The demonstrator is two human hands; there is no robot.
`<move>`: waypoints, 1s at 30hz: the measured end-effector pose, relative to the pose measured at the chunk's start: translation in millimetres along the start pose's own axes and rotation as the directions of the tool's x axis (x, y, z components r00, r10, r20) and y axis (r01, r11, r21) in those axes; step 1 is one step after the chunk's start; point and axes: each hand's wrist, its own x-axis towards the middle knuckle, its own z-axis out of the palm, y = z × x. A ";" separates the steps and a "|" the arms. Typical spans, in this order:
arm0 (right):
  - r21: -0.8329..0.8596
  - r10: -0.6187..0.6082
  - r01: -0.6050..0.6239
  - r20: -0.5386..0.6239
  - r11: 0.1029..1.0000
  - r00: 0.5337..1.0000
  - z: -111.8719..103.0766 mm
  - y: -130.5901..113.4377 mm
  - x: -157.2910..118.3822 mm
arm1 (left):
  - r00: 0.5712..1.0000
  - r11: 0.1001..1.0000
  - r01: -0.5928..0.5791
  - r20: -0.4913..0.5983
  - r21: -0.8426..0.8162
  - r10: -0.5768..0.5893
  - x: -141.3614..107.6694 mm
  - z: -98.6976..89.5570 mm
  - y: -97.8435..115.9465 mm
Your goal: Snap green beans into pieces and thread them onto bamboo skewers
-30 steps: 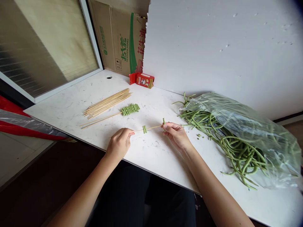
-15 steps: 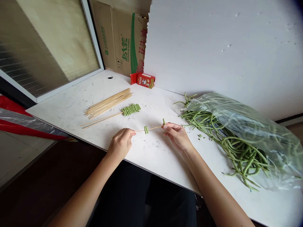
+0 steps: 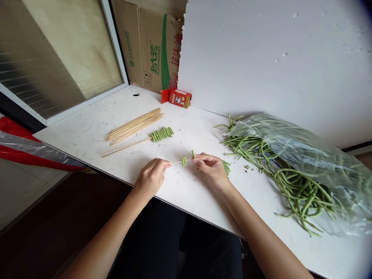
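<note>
A big white table [image 3: 197, 124] is filling the middle, and a tall white board [image 3: 261, 58] is standing along its back. A framed pane [image 3: 72, 50] is standing at the left. On the right side of the table, a clear plastic bag [image 3: 293, 135] is lying on its side, and a heap of long green beans [image 3: 305, 190] is spilling out of it. A brown cardboard box [image 3: 148, 46] is standing in the back corner.

The person's left hand [image 3: 149, 176] is closing its fingers on one end of a thin stick. The right hand [image 3: 212, 168] is pinching a short bit of bean, with its thumb and fingers shut.

Left of the middle, a bundle of sticks [image 3: 135, 126] is lying flat. A small red box [image 3: 180, 97] is sitting near the board. A row of bean bits [image 3: 162, 134] is lying just beside the bundle, with stick ends poking out of it. The thin stick [image 3: 176, 162] is running between the two hands. Some cut beans [image 3: 226, 167] are peeking out behind the right hand.

Two bean bits [image 3: 184, 161] are sitting side by side on the thin stick, between the hands. The pinched short bit of bean [image 3: 193, 154] is standing up at the right fingertips, touching the stick. Tiny green scraps [image 3: 247, 167] are lying near the heap.
</note>
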 end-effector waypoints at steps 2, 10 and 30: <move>-0.022 -0.018 0.019 0.014 1.000 1.000 5.6 -3.4 -2.4 | 1.000 1.000 -0.012 0.013 -0.003 0.012 -0.8 0.3 0.2; -0.071 -0.033 0.037 0.057 0.997 0.998 14.9 -6.8 -8.4 | 0.998 0.999 -0.042 0.056 0.024 0.040 -1.3 0.0 2.7; 0.021 0.002 -0.006 0.143 1.000 0.990 5.2 -2.2 -5.7 | 0.999 0.999 -0.032 0.021 0.038 0.031 2.5 -0.2 3.4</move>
